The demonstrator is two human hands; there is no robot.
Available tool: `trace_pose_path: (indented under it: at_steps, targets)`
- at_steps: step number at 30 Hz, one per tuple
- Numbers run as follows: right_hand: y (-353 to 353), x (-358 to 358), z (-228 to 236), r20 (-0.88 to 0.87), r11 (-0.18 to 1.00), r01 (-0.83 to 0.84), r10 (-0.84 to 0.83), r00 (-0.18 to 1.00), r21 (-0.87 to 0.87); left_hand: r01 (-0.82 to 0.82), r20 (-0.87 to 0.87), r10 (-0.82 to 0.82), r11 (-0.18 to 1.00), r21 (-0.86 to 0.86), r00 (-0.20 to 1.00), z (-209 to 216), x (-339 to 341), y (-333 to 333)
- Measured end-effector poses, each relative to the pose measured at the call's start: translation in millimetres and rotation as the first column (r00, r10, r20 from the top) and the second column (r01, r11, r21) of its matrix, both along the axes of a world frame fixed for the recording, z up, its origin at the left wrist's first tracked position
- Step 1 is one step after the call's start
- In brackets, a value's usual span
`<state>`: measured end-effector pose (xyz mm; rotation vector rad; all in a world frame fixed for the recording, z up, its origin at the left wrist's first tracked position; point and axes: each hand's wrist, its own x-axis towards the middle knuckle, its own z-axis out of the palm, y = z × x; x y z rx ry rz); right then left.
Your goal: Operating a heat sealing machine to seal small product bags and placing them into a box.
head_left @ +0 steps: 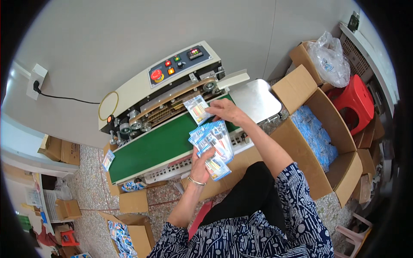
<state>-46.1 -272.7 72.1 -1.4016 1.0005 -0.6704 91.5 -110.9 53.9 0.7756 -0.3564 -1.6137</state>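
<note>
My left hand [200, 167] is closed round several flat plastic packets [219, 139] with blue-and-white striped edges, fanned out in front of the belt. My right hand [228, 111] pinches a single clear packet [195, 108] by its right side. That packet's upper edge is at the sealing band of a continuous bag sealer [142, 92], above the green conveyor belt [148, 150]. Farther down, another sealed packet [108, 160] hangs at the belt's left end.
An open cardboard box [297, 155] filled with blue packets stands at my right, near a red plastic stool [355, 103] and a bulging clear bag [329, 60]. Lower left, another box [138, 236] holds packets. A black power cable [69, 99] runs from the wall to the sealer.
</note>
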Motion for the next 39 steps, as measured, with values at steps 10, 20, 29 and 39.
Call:
trace_pose_path:
  at_steps: [10,20,29,39]
  targets:
    - [82.5,-52.8,28.8,0.007,0.993,0.048,-0.048,0.999,-0.106,-0.010,-0.028,0.008,0.997,-0.073,1.000,8.5,-1.3,-15.8]
    - [96.8,-54.4,37.6,0.147,0.928,0.327,-0.303,0.941,-0.178,-0.008,-0.024,0.005,0.991,-0.131,1.000,23.1,-10.6,-26.5]
    - [157.4,-26.2,58.5,-0.388,0.707,0.028,-0.421,0.820,-0.707,-0.089,0.042,0.098,0.978,-0.187,0.994,30.1,-21.2,-37.3]
    - [144.4,-13.8,46.7,-0.464,0.763,-0.008,-0.384,0.798,-0.646,-0.152,0.110,0.177,0.966,-0.207,0.978,22.4,-27.1,-41.0]
